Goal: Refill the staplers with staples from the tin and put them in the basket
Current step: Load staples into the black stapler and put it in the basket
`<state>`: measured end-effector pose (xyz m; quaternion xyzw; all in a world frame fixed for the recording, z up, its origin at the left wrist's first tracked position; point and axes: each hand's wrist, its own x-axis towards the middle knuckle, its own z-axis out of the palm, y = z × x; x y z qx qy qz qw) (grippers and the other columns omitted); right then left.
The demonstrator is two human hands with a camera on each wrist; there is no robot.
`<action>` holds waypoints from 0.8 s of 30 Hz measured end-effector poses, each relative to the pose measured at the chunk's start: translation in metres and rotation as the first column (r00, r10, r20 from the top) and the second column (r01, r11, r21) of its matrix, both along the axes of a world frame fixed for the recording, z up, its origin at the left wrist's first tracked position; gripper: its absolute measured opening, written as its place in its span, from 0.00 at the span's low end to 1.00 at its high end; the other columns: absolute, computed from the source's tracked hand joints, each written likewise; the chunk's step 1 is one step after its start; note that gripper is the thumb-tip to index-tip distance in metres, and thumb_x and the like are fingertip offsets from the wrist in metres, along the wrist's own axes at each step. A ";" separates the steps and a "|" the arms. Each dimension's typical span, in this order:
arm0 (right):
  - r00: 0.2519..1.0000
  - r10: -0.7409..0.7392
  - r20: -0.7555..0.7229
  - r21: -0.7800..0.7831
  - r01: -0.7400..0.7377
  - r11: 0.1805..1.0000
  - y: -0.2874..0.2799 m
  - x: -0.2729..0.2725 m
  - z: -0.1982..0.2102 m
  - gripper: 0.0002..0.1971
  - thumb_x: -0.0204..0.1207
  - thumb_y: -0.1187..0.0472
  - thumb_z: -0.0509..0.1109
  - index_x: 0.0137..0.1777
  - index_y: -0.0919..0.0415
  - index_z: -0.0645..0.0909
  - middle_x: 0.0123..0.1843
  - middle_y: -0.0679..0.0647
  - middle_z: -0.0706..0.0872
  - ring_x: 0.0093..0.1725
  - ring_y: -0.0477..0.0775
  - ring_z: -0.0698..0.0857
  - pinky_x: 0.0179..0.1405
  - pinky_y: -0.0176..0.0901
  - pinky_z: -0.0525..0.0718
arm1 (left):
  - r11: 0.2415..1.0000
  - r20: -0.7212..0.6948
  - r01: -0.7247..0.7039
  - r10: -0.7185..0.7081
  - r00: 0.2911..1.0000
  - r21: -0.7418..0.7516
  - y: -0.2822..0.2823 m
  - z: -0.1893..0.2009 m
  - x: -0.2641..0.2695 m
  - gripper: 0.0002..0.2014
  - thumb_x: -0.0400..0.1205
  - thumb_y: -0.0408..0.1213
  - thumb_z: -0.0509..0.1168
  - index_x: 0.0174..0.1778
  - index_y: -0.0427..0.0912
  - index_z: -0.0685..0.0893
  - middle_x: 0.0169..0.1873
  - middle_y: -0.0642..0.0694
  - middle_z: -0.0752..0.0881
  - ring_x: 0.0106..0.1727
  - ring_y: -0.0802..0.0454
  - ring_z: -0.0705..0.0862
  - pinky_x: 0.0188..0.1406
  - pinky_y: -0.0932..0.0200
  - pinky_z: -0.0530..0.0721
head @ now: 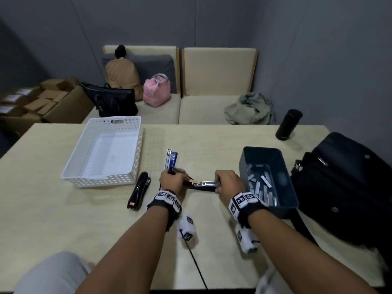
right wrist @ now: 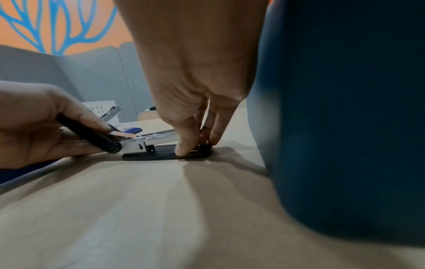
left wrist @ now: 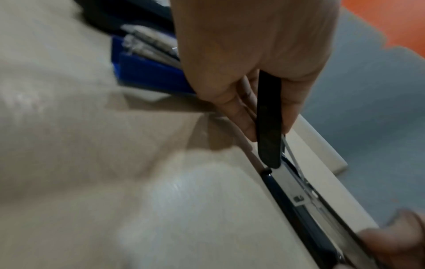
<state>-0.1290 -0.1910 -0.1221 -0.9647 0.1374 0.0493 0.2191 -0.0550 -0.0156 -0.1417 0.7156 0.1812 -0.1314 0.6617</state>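
A black stapler (head: 203, 184) lies opened flat on the table between my hands. My left hand (head: 172, 178) grips its swung-back black lid (left wrist: 268, 118). At the front end, my right hand (head: 222, 183) pinches the metal magazine and base (right wrist: 161, 156), fingertips (right wrist: 187, 145) down on it. An open blue stapler (head: 171, 159) lies just behind my left hand. Left of it, a second black stapler (head: 139, 190) lies shut. The white perforated basket (head: 84, 179) stands at the back left, holding no stapler. A dark blue tin (head: 250, 158) with several staple strips sits right of my right hand.
A black bag (head: 343, 187) lies at the table's right edge, close to the tin. A black bottle (head: 288, 125) stands at the back right. Behind the table is a sofa with bags, and cardboard boxes sit at the far left.
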 end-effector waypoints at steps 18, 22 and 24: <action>0.982 0.046 -0.185 0.051 -0.037 0.998 -0.020 0.043 0.022 0.12 0.65 0.66 0.78 0.48 0.58 0.84 0.53 0.57 0.85 0.47 0.58 0.86 0.48 0.50 0.89 | 0.376 0.245 0.048 -0.691 0.680 0.926 -0.003 -0.034 0.002 0.24 0.77 0.68 0.58 0.42 0.47 0.78 0.44 0.49 0.81 0.47 0.44 0.74 0.37 0.50 0.78; 0.951 -0.151 0.270 0.258 0.080 0.963 -0.052 0.052 0.070 0.04 0.66 0.62 0.72 0.40 0.57 0.86 0.36 0.54 0.89 0.39 0.55 0.87 0.46 0.44 0.87 | 0.425 0.268 0.061 -0.670 0.693 0.903 -0.002 -0.045 0.011 0.25 0.75 0.71 0.57 0.42 0.50 0.75 0.42 0.51 0.78 0.47 0.48 0.71 0.41 0.52 0.79; 0.863 -0.312 0.396 0.198 0.252 0.947 -0.083 0.048 0.084 0.05 0.67 0.62 0.66 0.36 0.59 0.83 0.34 0.58 0.88 0.37 0.60 0.84 0.42 0.43 0.84 | 0.448 0.283 0.053 -0.647 0.708 0.892 -0.005 -0.045 0.014 0.25 0.74 0.71 0.58 0.41 0.50 0.76 0.42 0.51 0.78 0.46 0.49 0.71 0.40 0.54 0.77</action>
